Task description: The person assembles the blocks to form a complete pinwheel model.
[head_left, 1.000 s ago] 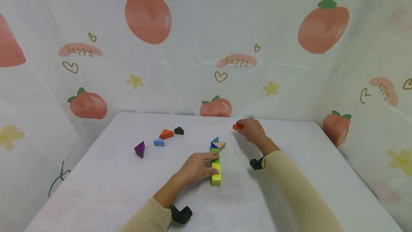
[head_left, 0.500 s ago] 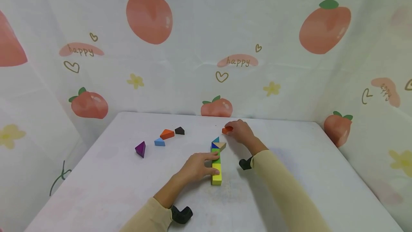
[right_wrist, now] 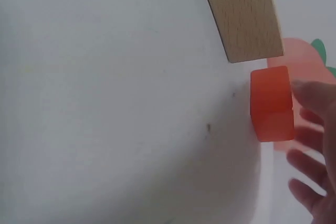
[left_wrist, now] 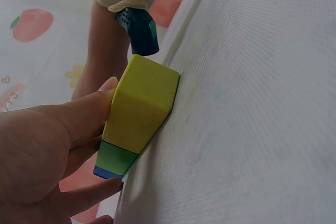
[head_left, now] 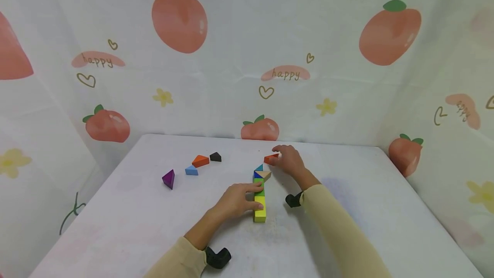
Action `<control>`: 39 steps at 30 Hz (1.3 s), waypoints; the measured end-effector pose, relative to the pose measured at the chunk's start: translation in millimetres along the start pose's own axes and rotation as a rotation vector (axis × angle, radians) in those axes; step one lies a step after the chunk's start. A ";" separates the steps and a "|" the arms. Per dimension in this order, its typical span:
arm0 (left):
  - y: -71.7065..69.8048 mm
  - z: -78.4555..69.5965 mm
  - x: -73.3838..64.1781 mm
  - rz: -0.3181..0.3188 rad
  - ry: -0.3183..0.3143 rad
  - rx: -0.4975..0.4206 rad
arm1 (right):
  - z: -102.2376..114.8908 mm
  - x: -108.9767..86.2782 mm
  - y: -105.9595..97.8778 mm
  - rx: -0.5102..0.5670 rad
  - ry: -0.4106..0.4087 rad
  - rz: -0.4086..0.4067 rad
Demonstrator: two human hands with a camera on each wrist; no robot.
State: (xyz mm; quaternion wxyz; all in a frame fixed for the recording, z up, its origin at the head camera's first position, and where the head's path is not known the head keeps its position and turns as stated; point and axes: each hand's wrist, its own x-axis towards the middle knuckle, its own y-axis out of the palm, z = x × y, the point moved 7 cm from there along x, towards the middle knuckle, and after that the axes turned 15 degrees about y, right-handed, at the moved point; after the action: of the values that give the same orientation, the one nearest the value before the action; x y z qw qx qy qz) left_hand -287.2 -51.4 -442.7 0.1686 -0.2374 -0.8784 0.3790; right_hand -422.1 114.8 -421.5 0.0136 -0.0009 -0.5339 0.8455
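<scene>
My left hand [head_left: 235, 200] rests along a row of blocks, thumb on the yellow block [head_left: 260, 215] and a fingertip on the green block [head_left: 259, 190]. At the row's far end lie a dark blue triangle [head_left: 257, 175], a natural wood triangle [head_left: 264, 175] and a teal triangle [head_left: 259, 167]. Just beyond them stands an orange triangular block [head_left: 269, 159]. My right hand [head_left: 290, 160] is right beside this orange block, its thumb at the side and its index finger raised off it. The right wrist view shows the same orange block [right_wrist: 272, 103] close to the wood triangle [right_wrist: 245, 19].
Off to the left on the white table [head_left: 127, 209] lie a purple triangular block [head_left: 168, 179], a light blue one [head_left: 191, 170], another orange one [head_left: 200, 161] and a black one [head_left: 215, 157]. A fruit-print cloth [head_left: 231, 33] hangs behind the table's far edge.
My right hand has moved left with the orange block toward the row's far end, and its fingers have loosened from it. The left hand has stayed in place.
</scene>
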 end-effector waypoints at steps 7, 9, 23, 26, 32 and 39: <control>-0.7 1.7 -0.3 -0.001 -0.015 0.002 | -16.0 -1.6 -5.5 0.047 0.203 -0.037; -0.5 1.9 -0.3 0.003 -0.020 -0.002 | -20.0 -1.4 -3.3 0.056 0.252 -0.025; -0.8 -2.7 -0.3 0.004 0.010 0.003 | -11.4 -0.9 9.0 0.297 0.292 0.040; -0.2 -2.8 0.4 0.004 0.018 0.003 | -5.8 -1.1 11.8 0.310 0.287 0.054; 0.3 -3.5 1.0 0.001 0.037 0.007 | 0.9 0.1 19.9 0.336 0.276 0.113; -0.9 -1.9 0.7 -0.002 0.041 0.005 | 10.6 0.9 26.4 0.331 0.216 0.178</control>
State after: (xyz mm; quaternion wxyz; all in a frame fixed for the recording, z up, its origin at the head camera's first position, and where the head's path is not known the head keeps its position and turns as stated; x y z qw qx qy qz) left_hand -287.1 -50.5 -440.8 0.1878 -0.2439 -0.8739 0.3762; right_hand -423.7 93.8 -440.8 -0.0038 -0.1365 -0.3809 0.9145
